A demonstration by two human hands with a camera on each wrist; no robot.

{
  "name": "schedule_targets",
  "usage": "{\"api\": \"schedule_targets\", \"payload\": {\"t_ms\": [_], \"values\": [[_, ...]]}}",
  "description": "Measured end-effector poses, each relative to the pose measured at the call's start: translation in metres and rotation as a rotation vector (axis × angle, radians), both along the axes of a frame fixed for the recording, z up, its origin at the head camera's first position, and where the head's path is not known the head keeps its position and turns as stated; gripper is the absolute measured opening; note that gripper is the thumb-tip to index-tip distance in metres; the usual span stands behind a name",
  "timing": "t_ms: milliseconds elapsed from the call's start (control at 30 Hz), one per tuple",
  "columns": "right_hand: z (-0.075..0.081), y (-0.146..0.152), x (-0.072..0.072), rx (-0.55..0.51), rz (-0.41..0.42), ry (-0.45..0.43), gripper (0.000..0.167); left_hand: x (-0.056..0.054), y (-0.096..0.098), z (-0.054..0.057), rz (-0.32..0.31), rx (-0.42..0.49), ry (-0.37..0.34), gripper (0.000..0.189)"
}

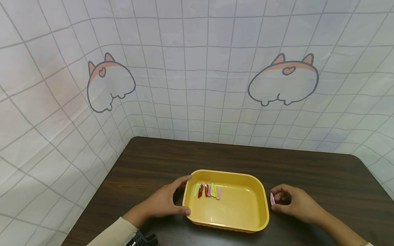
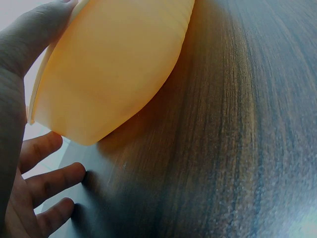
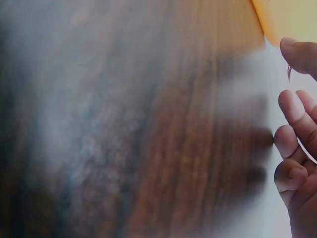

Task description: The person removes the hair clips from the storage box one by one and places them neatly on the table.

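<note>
In the head view, a yellow plastic tray [image 1: 234, 215] stands on the dark table. My left hand [image 1: 164, 201] holds its left end, thumb on the front part of the rim and index finger at the back corner. The left wrist view shows the other fingers [image 2: 57, 181] spread low beside the tray wall [image 2: 119, 64]. To the right of the tray, my right hand [image 1: 297, 203] pinches a pink snap hair clip [image 1: 272, 199] between thumb and fingers. In the right wrist view only a thin edge of the clip [image 3: 289, 73] shows below the thumb.
Several hair clips lie in a row inside the tray's left half, among them a green clip [image 1: 196, 190], a red clip [image 1: 200, 190] and a pink clip [image 1: 218, 193]. A wood-grain table [image 1: 160, 153] lies beneath, with a white gridded curtain [image 1: 197, 85] behind it.
</note>
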State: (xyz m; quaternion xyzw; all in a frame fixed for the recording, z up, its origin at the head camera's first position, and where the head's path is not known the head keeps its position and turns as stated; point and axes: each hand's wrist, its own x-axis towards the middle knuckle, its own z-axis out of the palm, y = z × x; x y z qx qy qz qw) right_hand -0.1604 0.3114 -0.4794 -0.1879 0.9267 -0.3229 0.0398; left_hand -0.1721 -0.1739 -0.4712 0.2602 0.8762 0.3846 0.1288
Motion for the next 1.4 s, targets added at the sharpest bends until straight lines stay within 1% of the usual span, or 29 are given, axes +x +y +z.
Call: {"api": "schedule_targets", "payload": {"t_ms": [200,500,733,967,1400], "values": [[0.0013,-0.0011,0.002,0.049,-0.025,0.002,0.048,0.0009,-0.0007,0.0003,-0.001,0.001,-0.002,0.104],[0.0002,-0.0032,0.0029,0.083,-0.015,0.045,0.048,0.0014,-0.0009,0.001,-0.007,0.006,-0.004,0.103],[0.0003,-0.004,0.0015,0.125,-0.013,0.036,0.049,0.0014,-0.0006,0.0004,-0.014,0.006,0.005,0.103],[0.0015,-0.0043,0.0012,0.137,-0.015,0.015,0.05,0.0015,0.0,0.0008,-0.011,0.007,0.005,0.104],[0.0005,-0.0027,-0.0022,0.147,-0.003,0.021,0.051,0.0004,0.0013,0.0004,-0.007,0.007,0.003,0.104]]}}
